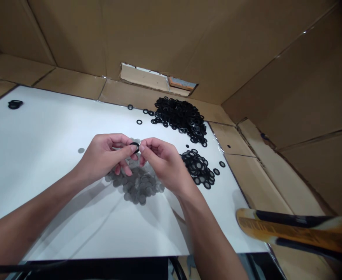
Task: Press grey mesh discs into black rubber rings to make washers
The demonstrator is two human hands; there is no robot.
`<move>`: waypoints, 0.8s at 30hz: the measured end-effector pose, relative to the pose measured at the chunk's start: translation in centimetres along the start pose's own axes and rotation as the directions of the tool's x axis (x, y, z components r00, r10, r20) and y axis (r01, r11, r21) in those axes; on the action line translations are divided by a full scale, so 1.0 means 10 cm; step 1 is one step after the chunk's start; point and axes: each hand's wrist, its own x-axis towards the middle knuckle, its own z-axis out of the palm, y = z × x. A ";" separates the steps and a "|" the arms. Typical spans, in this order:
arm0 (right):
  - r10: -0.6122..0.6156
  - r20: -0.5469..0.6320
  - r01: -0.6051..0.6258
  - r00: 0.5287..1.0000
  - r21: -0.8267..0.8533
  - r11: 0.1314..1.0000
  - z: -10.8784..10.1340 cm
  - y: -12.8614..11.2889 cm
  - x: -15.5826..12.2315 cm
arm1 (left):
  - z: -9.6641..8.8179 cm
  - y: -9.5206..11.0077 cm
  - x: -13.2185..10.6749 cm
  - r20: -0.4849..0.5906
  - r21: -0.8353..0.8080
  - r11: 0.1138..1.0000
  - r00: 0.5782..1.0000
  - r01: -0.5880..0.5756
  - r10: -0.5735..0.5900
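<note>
Between both hands is a black ring (135, 146), pinched by the thumb and fingers of my left hand (109, 153). My right hand (161, 159) touches the ring's right side with thumb and forefinger closed together; whether a grey disc is also in that pinch is hidden. Under the hands spreads a pile of small grey discs (140, 186) on the white board. To the right of my right hand lies a heap of black rings with grey discs in their centres (198, 167). Farther back is a larger heap of plain black rings (179, 116).
The white board (48, 128) is bordered by cardboard walls (165, 35). A few black rings (15, 104) lie at the far left, and a single grey disc (81, 150) sits left of the hands. A yellow and black cylinder (290, 231) juts in from the right.
</note>
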 end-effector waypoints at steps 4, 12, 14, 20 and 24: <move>-0.001 0.002 0.001 1.000 -0.022 1.000 -0.01 -0.01 -0.01 | -0.01 0.00 0.00 0.002 -0.002 1.000 1.000 -0.011 0.011; -0.009 0.008 0.010 1.000 -0.009 1.000 0.01 0.00 0.00 | 0.00 -0.01 0.01 0.013 -0.015 1.000 1.000 -0.014 0.015; -0.006 0.009 0.006 1.000 -0.024 1.000 -0.01 -0.01 -0.01 | 0.00 -0.01 0.01 -0.003 -0.003 1.000 1.000 -0.010 0.010; -0.032 0.003 0.032 0.999 -0.006 0.999 0.01 0.04 0.00 | -0.01 -0.02 -0.01 0.012 -0.002 1.000 1.000 -0.007 0.007; -0.023 0.005 0.024 1.000 -0.029 0.999 0.03 0.04 0.02 | -0.02 -0.03 -0.01 0.013 0.000 1.000 1.000 -0.004 0.004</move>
